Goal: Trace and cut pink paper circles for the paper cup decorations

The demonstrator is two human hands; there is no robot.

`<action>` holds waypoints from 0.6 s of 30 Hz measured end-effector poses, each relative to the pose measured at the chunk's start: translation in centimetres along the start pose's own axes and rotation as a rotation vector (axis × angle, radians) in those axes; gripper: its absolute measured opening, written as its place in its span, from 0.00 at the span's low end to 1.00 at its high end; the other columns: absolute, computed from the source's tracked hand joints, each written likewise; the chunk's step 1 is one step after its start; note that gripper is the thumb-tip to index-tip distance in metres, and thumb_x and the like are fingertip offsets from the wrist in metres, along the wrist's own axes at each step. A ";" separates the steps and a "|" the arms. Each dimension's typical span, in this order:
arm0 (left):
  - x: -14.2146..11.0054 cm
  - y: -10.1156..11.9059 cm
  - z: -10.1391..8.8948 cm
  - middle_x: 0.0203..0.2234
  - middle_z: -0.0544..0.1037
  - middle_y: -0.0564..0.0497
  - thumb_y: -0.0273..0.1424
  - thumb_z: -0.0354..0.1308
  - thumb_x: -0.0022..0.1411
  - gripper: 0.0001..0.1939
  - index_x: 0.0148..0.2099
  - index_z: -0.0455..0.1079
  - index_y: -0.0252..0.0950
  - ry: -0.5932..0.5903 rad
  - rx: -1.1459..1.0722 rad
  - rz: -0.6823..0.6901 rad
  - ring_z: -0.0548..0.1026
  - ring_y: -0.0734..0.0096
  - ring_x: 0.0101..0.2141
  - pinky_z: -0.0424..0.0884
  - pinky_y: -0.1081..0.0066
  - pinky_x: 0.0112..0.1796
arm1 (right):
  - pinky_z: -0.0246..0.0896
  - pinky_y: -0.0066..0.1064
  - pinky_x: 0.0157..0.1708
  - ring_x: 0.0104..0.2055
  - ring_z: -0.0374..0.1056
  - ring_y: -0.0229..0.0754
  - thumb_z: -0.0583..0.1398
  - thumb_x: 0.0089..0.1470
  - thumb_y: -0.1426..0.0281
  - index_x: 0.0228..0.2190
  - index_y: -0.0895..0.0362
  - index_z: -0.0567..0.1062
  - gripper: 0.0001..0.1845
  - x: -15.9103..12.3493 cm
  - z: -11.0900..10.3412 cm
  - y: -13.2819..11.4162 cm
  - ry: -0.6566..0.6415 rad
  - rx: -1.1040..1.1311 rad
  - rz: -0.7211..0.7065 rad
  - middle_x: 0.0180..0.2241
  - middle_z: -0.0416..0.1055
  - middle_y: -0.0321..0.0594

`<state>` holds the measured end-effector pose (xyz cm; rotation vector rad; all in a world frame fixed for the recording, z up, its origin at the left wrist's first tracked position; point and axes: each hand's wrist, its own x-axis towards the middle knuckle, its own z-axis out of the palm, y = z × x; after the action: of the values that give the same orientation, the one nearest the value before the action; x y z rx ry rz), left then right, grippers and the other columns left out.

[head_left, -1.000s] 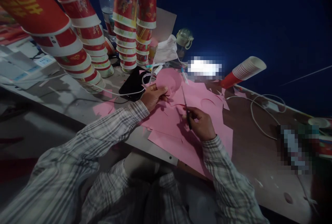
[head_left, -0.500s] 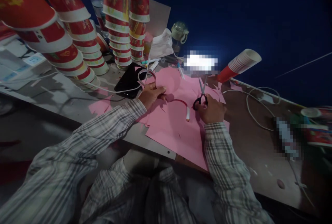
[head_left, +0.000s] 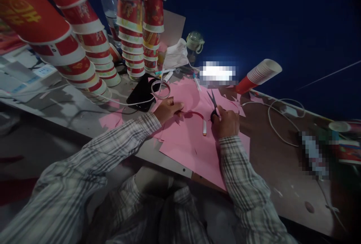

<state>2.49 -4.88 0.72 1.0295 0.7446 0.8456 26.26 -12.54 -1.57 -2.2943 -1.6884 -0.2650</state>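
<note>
My left hand (head_left: 168, 110) is closed in a pinch at the edge of a rounded piece of pink paper (head_left: 192, 98). Black-handled scissors (head_left: 213, 105) are in my right hand (head_left: 228, 124), fingers in the loops. Their blades stand a little apart and point up and left, to the right of the paper piece. Beneath both hands lie larger pink paper sheets (head_left: 191, 153). Between the hands a white pen-like stick (head_left: 204, 128) rests on the paper, close to a curved dark red edge.
Tall stacks of red paper cups (head_left: 131, 37) rise at the left. A black phone (head_left: 141, 95) and a white cable (head_left: 126, 103) lie near my left hand. Markers (head_left: 196, 81) lie behind the paper. Nested cups (head_left: 259, 73) lean at the back right. Pink scraps (head_left: 111, 119) are scattered around.
The scissors have turned from pointing upward to pointing up and left, and my right hand has shifted slightly left. My left hand still pinches the pink piece.
</note>
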 end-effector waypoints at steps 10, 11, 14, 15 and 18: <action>-0.4 -0.6 -0.1 0.16 0.71 0.53 0.33 0.65 0.58 0.11 0.31 0.69 0.31 -0.168 0.136 -0.076 0.70 0.75 0.17 0.75 0.71 0.21 | 0.56 0.40 0.40 0.39 0.61 0.51 0.55 0.57 0.66 0.52 0.59 0.75 0.23 0.0 -0.6 -0.4 -0.013 -0.029 0.020 0.36 0.71 0.51; -0.4 -0.6 -0.2 0.15 0.71 0.54 0.33 0.65 0.58 0.12 0.30 0.69 0.31 -0.176 0.146 -0.080 0.70 0.75 0.17 0.75 0.71 0.21 | 0.56 0.40 0.39 0.38 0.61 0.51 0.55 0.57 0.66 0.51 0.59 0.76 0.22 0.0 -0.7 -0.5 -0.015 -0.040 0.024 0.35 0.71 0.50; -0.4 -0.6 -0.2 0.16 0.71 0.54 0.34 0.66 0.58 0.12 0.30 0.69 0.30 -0.200 0.177 -0.079 0.70 0.76 0.18 0.76 0.71 0.22 | 0.54 0.39 0.38 0.37 0.61 0.50 0.55 0.57 0.66 0.49 0.58 0.77 0.20 0.1 -1.0 -0.8 -0.072 -0.100 -0.006 0.34 0.71 0.50; -0.4 -0.6 -0.2 0.17 0.71 0.53 0.34 0.66 0.58 0.13 0.31 0.70 0.30 -0.201 0.182 -0.072 0.71 0.76 0.18 0.76 0.71 0.22 | 0.54 0.39 0.38 0.38 0.61 0.51 0.55 0.58 0.67 0.49 0.58 0.77 0.20 0.2 -1.1 -0.9 -0.080 -0.124 -0.022 0.34 0.71 0.51; -0.3 -0.9 -0.3 0.19 0.72 0.52 0.35 0.65 0.59 0.13 0.33 0.70 0.29 -0.204 0.191 -0.052 0.72 0.76 0.19 0.76 0.72 0.22 | 0.55 0.40 0.39 0.41 0.62 0.53 0.55 0.59 0.67 0.50 0.57 0.77 0.20 0.1 -1.2 -1.1 -0.072 -0.159 -0.057 0.37 0.70 0.52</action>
<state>2.33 -5.27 -0.21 1.2408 0.6842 0.6217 25.24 -12.56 -0.33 -2.3976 -1.8309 -0.3449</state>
